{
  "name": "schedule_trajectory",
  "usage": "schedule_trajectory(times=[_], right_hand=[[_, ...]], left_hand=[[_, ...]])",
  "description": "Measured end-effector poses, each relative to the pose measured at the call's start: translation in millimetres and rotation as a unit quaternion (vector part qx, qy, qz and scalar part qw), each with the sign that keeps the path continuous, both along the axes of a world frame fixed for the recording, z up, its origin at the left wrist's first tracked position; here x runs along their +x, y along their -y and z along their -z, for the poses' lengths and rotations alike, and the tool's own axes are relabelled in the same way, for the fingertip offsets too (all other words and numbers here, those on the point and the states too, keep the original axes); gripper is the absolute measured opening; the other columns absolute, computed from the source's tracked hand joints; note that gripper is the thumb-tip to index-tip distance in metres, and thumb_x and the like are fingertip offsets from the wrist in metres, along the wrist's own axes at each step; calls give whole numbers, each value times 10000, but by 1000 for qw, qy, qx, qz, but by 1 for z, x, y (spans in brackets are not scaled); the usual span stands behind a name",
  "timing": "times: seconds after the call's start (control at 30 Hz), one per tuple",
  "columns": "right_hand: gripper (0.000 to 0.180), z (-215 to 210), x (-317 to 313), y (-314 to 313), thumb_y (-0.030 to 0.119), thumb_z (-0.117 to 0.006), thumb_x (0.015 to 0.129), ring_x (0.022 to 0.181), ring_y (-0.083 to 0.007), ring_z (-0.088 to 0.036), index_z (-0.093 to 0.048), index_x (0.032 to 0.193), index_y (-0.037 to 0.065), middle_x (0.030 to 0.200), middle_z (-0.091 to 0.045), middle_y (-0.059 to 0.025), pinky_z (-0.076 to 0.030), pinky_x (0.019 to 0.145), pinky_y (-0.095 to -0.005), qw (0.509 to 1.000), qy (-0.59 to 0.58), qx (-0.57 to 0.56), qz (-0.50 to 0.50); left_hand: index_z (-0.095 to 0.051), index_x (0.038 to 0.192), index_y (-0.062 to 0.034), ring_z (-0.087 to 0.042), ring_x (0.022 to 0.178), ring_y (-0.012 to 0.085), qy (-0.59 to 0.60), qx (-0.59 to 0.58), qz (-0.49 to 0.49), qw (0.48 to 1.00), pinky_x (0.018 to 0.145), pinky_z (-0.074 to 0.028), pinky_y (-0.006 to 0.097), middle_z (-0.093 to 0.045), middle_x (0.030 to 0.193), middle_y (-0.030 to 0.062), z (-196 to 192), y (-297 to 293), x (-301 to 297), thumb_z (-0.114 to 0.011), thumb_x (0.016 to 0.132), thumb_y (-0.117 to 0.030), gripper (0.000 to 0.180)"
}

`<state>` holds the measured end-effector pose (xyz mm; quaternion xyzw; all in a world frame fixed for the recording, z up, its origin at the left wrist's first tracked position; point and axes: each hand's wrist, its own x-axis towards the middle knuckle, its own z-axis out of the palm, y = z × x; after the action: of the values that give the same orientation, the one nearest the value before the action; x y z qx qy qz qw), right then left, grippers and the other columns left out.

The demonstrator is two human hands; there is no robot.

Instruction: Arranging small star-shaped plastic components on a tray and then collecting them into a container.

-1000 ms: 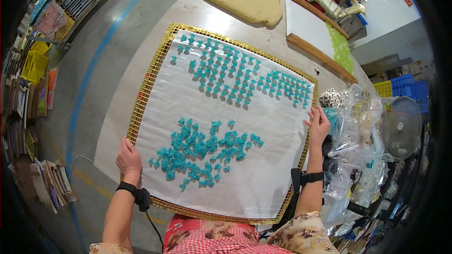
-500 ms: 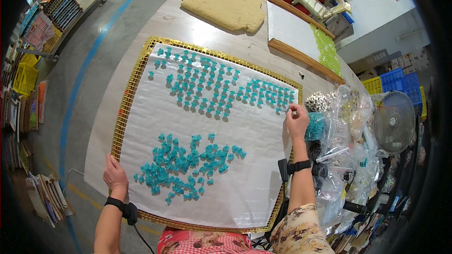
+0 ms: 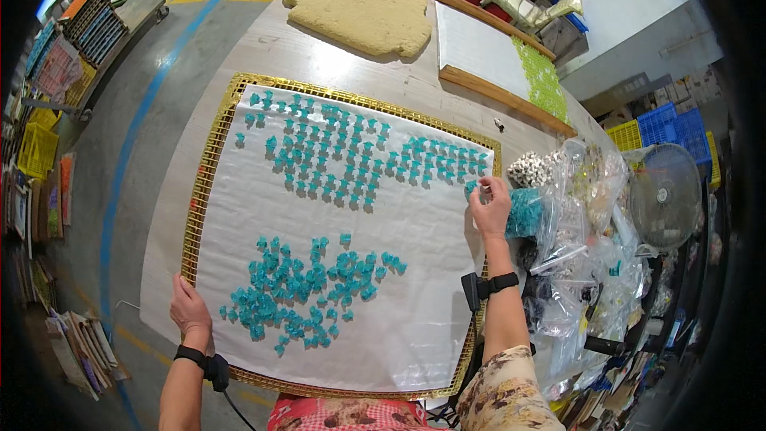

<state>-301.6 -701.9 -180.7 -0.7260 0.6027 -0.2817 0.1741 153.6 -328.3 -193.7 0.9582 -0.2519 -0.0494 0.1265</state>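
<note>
A gold-rimmed lattice tray [image 3: 197, 215] lined with white sheet [image 3: 415, 287] lies on the table. Small teal pieces [image 3: 327, 144] stand in spaced rows across its far part; a loose heap of the same pieces [image 3: 279, 287] lies nearer me. My left hand [image 3: 191, 310] is closed on the tray's left rim near its front corner. Over the right edge of the sheet, my right hand [image 3: 491, 207] has thumb and finger pinched on a small teal piece [image 3: 471, 188], at the end of the rows. The fingers partly hide that piece.
Right of the tray sit a bag of teal pieces [image 3: 524, 211], black-and-white bits [image 3: 531, 169] and clear plastic bags [image 3: 570, 231], with a fan [image 3: 664, 195] beyond. Behind lie a tan slab [image 3: 359, 12] and a wood-edged board [image 3: 479, 40] with green pieces.
The tray and table have shifted slightly left and down in view. My right hand stays pinched at the end of the rows; my left hand still grips the rim.
</note>
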Motion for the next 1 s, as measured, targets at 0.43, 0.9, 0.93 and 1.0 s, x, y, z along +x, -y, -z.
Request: schedule_trajectory(times=[0.43, 0.9, 0.93, 1.0], right_hand=[[368, -2, -4, 44, 13, -645, 748, 902, -265, -631, -634, 1113, 51, 1063, -633, -95, -503, 809, -335, 999, 41, 19, 8], [302, 4, 9, 41, 15, -653, 745, 859, -229, -617, -639, 1043, 59, 1040, -614, -103, -518, 678, -275, 990, 19, -92, -102], [287, 2, 10, 38, 23, -657, 744, 884, -239, -608, -644, 1028, 64, 1035, -613, -101, -514, 710, -290, 990, 59, -76, -100], [273, -2, 13, 33, 31, -661, 743, 909, -249, -599, -649, 1013, 68, 1029, -612, -100, -510, 743, -305, 989, 99, -59, -98]], left_hand=[[-534, 1144, -72, -583, 846, 457, 32, -13, 13, 999, 693, -444, 520, -630, 940, 233, 0, -1, -1, -340, 1004, -278, 316], [-540, 1160, -65, -589, 831, 460, 23, -9, 16, 1000, 673, -441, 519, -631, 940, 242, -2, 1, -1, -337, 1001, -276, 333], [-540, 1160, -65, -589, 831, 460, 29, -10, 12, 999, 673, -441, 519, -631, 940, 242, -2, 0, -1, -337, 1001, -276, 333], [-529, 1243, -47, -586, 902, 467, -15, 7, 4, 1000, 744, -453, 513, -636, 996, 262, -2, -1, 0, -306, 1012, -330, 428]])
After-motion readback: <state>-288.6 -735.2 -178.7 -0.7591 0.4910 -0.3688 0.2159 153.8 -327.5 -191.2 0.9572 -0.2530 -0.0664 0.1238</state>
